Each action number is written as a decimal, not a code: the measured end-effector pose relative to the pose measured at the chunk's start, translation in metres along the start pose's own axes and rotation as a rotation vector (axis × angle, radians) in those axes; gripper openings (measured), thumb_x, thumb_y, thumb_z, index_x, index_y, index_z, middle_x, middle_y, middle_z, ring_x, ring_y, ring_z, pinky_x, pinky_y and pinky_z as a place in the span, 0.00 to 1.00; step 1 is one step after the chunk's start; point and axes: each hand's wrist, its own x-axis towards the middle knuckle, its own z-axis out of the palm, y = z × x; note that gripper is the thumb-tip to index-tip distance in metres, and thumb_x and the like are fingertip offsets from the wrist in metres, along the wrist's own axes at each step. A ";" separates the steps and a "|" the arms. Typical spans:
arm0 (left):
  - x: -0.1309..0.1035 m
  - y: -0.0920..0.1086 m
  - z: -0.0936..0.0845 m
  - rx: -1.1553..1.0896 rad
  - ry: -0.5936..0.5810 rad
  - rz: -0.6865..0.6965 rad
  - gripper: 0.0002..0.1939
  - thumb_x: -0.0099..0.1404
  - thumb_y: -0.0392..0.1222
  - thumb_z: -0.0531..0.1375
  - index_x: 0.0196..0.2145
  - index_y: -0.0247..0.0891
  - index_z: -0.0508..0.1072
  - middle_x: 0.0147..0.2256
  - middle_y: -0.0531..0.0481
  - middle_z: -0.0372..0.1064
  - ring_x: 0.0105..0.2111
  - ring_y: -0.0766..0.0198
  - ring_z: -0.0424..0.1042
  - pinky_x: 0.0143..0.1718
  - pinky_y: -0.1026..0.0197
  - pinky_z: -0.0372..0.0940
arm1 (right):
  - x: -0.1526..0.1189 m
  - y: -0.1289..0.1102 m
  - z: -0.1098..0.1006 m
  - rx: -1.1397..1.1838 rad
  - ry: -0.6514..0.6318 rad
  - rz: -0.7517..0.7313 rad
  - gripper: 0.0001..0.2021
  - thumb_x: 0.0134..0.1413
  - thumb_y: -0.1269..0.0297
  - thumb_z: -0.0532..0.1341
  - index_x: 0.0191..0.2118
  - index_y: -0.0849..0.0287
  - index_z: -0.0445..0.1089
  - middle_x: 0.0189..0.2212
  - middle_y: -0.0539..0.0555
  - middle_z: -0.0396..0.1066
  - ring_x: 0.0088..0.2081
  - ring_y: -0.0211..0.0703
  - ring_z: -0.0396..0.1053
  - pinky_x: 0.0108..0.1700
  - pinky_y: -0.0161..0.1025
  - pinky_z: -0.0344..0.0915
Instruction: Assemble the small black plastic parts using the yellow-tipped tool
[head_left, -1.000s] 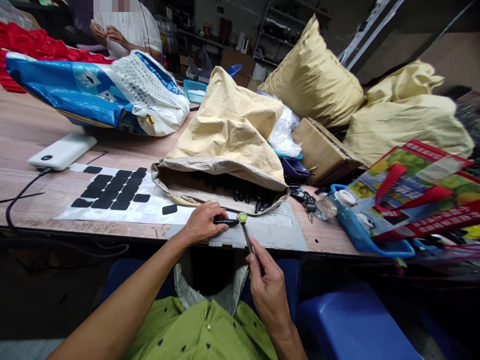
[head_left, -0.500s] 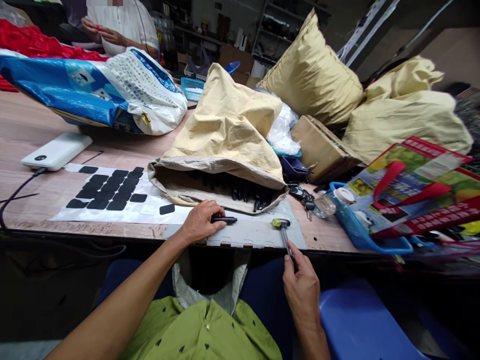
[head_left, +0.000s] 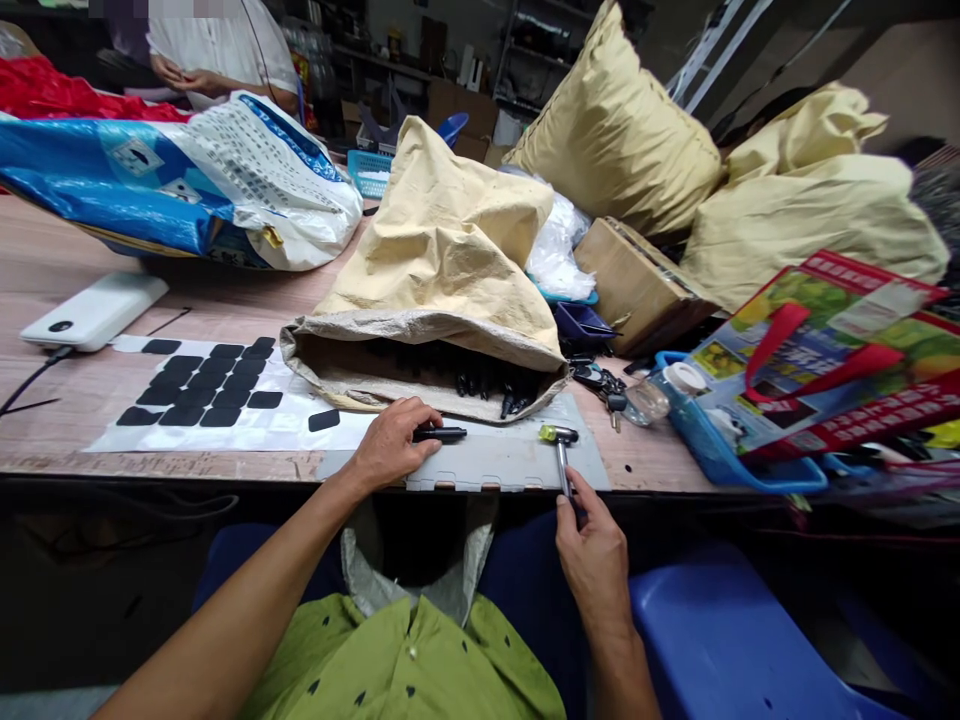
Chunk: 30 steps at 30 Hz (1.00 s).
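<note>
Over a grey board (head_left: pixel 480 465) at the table's front edge, my left hand (head_left: pixel 396 440) has its fingers closed on a black pen-like piece (head_left: pixel 450 434), whose tip points right. My right hand (head_left: pixel 594 550) grips the handle of a small hammer (head_left: pixel 562 437) with a yellow-green end on its metal head. The hammer head is right of the black piece and apart from it. Just beyond my left hand lies a cream sack (head_left: pixel 442 260), its mouth facing me and black slender pieces (head_left: pixel 495 388) inside. Left of it, black rounded patches (head_left: pixel 201 388) lie on white sheet.
A white power bank (head_left: pixel 97 310) and a blue-white bag (head_left: pixel 225 190) are at left. A blue basket (head_left: pixel 709 450), clear jar (head_left: pixel 649 400), keys (head_left: pixel 615 400) and red shopping bag (head_left: pixel 840 370) stand right. A person (head_left: pixel 217 50) sits across the table.
The view has shifted slightly, moving most things a little left. My right hand still grips the hammer, and my left hand stays on the black piece.
</note>
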 end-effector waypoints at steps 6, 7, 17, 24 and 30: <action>0.000 -0.003 0.002 -0.015 0.012 0.015 0.08 0.63 0.38 0.64 0.42 0.41 0.78 0.37 0.50 0.70 0.41 0.58 0.68 0.44 0.57 0.61 | -0.001 0.001 0.001 0.013 -0.009 -0.001 0.25 0.61 0.55 0.56 0.60 0.58 0.73 0.47 0.60 0.78 0.41 0.47 0.75 0.42 0.41 0.71; 0.000 -0.003 0.002 -0.020 0.013 0.021 0.08 0.64 0.38 0.64 0.42 0.41 0.78 0.37 0.49 0.70 0.42 0.57 0.68 0.44 0.57 0.61 | -0.001 0.001 0.001 0.012 -0.012 0.005 0.25 0.62 0.55 0.56 0.60 0.57 0.73 0.48 0.59 0.78 0.42 0.48 0.75 0.43 0.41 0.71; 0.001 -0.008 0.004 -0.006 0.020 0.050 0.09 0.69 0.42 0.59 0.43 0.41 0.79 0.37 0.49 0.71 0.42 0.57 0.68 0.46 0.56 0.61 | -0.001 0.000 0.002 -0.012 0.000 0.036 0.25 0.61 0.54 0.56 0.60 0.57 0.73 0.47 0.60 0.78 0.41 0.48 0.76 0.41 0.41 0.71; 0.000 -0.010 0.006 0.026 0.022 0.077 0.12 0.73 0.44 0.56 0.43 0.40 0.78 0.38 0.48 0.70 0.42 0.58 0.68 0.46 0.55 0.62 | -0.001 -0.001 0.002 -0.023 -0.017 0.065 0.25 0.61 0.54 0.56 0.60 0.54 0.72 0.50 0.59 0.77 0.42 0.49 0.76 0.42 0.42 0.71; 0.000 -0.007 0.004 0.033 0.031 0.098 0.15 0.75 0.46 0.52 0.42 0.40 0.77 0.38 0.47 0.70 0.41 0.57 0.68 0.47 0.55 0.62 | -0.001 0.001 0.003 -0.018 0.001 0.034 0.24 0.61 0.55 0.56 0.60 0.56 0.73 0.51 0.59 0.77 0.46 0.50 0.76 0.46 0.43 0.71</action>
